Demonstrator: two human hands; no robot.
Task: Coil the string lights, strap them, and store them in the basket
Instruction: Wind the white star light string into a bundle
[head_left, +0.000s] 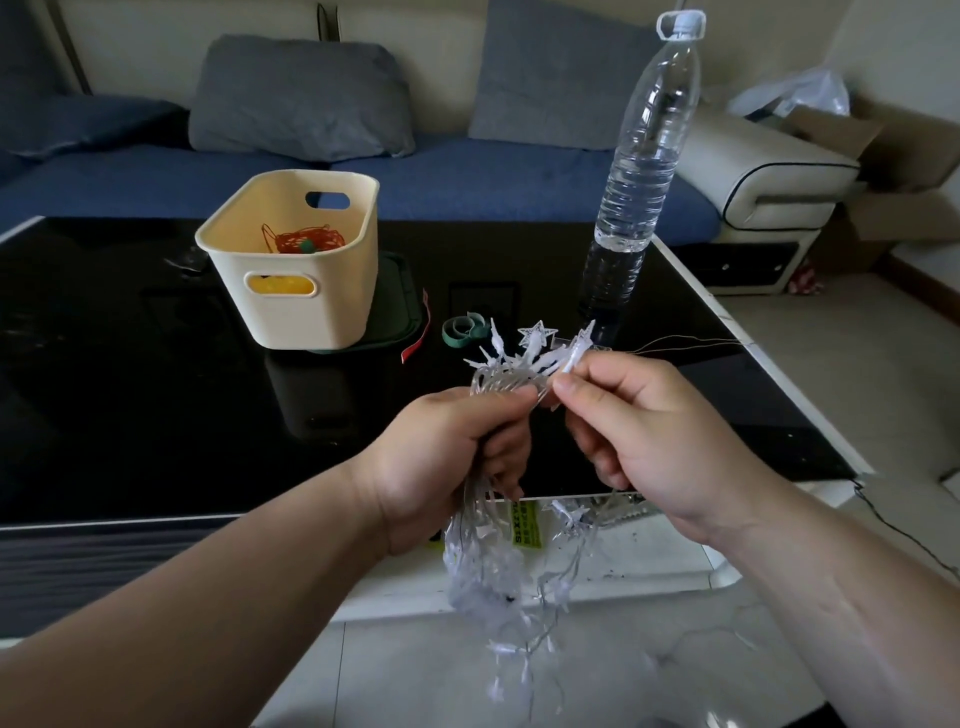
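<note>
While the string lights (511, 366) hang half-gathered above the near edge of the table (156, 395), coiling looks unfinished.
Left hand (447, 460) fists the bundle; right hand (647, 434) pinches one strand beside it. Better to lay each loop equal and untangled before reaching for the green strap (458, 330) near the basket (311, 317).

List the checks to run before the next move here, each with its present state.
1. Left hand grips the coiled string lights: ok.
2. Right hand pinches a strand at the coil's top: ok.
3. Coil finished: not ok; loose strands hang toward the floor.
4. Green strap within reach on the table: ok.
5. Basket has room: ok; a red wire bundle lies low inside.
6. Thin wire trailing right belongs to this string: cannot tell.
</note>
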